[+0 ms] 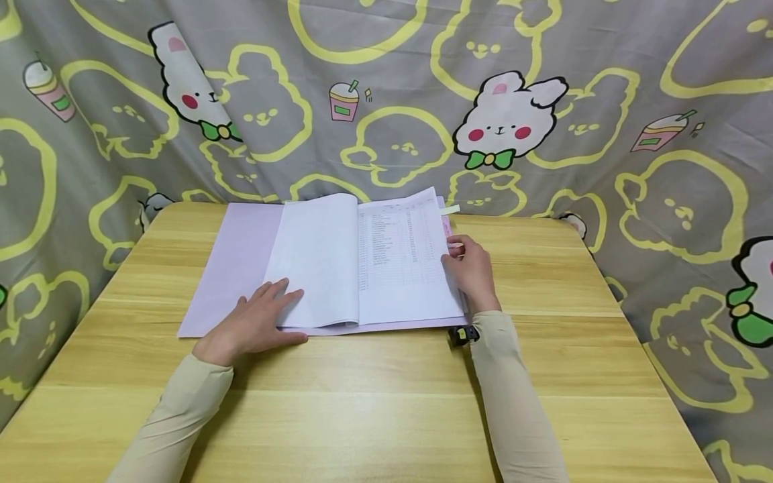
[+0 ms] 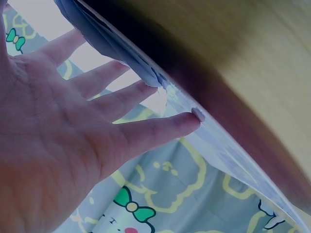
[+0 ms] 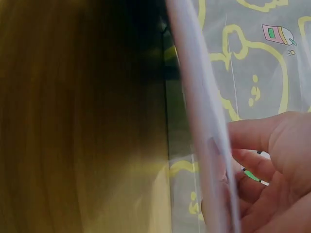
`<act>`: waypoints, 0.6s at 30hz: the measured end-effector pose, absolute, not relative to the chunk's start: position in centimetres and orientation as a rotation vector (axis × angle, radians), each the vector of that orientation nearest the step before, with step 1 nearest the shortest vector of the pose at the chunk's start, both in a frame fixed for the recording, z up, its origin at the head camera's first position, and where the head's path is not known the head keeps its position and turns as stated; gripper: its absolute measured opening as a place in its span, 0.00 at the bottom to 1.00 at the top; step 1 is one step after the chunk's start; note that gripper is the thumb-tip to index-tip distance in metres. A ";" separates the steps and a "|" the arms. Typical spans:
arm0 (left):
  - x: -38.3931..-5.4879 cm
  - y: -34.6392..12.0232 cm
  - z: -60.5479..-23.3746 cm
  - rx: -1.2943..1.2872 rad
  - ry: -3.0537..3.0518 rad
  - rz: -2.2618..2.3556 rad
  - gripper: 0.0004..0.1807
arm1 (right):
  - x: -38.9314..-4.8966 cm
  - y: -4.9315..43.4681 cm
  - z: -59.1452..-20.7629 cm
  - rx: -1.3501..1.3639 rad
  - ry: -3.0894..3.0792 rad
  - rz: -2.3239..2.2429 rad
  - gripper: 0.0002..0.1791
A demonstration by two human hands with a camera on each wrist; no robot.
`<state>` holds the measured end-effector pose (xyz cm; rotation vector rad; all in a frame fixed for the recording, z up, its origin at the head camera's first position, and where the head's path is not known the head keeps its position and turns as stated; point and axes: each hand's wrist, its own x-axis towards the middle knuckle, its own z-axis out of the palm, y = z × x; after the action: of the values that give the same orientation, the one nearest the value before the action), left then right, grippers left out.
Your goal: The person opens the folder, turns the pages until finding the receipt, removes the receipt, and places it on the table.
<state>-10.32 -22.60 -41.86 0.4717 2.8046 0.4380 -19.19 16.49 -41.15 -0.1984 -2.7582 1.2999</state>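
Observation:
A lilac folder (image 1: 238, 258) lies opened flat, holding white sheets. Its left white page (image 1: 317, 258) is blank on the upper side, and the right page (image 1: 410, 302) bears a printed table. My left hand (image 1: 250, 325) rests on the lower left of the folder, fingers spread over the blank page's edge; in the left wrist view that hand (image 2: 73, 121) has straight, separated fingers. At the right edge of the printed page my right hand (image 1: 474, 268) pinches the sheet. The right wrist view shows this hand (image 3: 277, 174) with thumb and fingers at the sheet's edge; some fingertips are hidden.
The folder lies on a wooden table (image 1: 374, 402). Pale and pink index tabs (image 1: 449, 210) stick out at its right. A small black device (image 1: 463, 335) sits at my right wrist. A patterned grey curtain (image 1: 386, 87) hangs behind and beside the table.

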 end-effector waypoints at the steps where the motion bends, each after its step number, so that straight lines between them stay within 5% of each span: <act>1: -10.3 -22.6 -41.9 0.472 2.804 0.436 0.50 | -19.2 16.5 -41.1 -0.213 -2.755 1.298 0.19; 8: -10.3 -22.5 -41.8 0.470 2.801 0.430 0.50 | -19.0 16.4 -40.5 -0.261 -2.754 1.254 0.13; 18: -10.4 -22.5 -41.9 0.468 2.798 0.426 0.50 | -18.5 16.7 -39.8 -0.301 -2.782 1.262 0.17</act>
<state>-10.40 -22.52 -41.89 0.4676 2.7984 0.4262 -18.53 16.72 -39.77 -0.3011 -2.7818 1.2622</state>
